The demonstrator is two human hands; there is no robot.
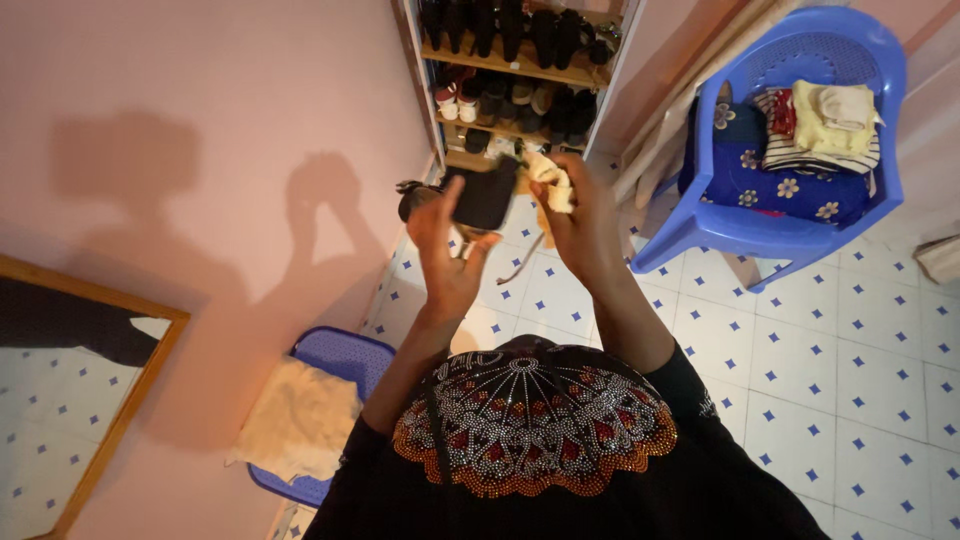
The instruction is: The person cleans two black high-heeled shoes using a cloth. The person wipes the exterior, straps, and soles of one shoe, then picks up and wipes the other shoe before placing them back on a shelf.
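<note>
A black shoe (484, 195) is gripped by the left hand (447, 255); a pale cloth (552, 185) is clenched in the right hand (583, 225), in front of the shoe rack (520, 70).

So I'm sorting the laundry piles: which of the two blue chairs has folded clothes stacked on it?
The blue chair at upper right, beside the shoe rack. The other chair, by the wall, carries only one cream cloth.

Both arms are raised in front of the chest, bent at the elbows, forearms bare below short black sleeves. The left hand (448, 240) is held upright with the palm toward the body; its fingers curl up and the thumb presses on the front of what it holds, a firm grip. The right hand (580, 222) is at the same height, just beside it, back toward the camera, fingers closed in a loose fist.
</note>
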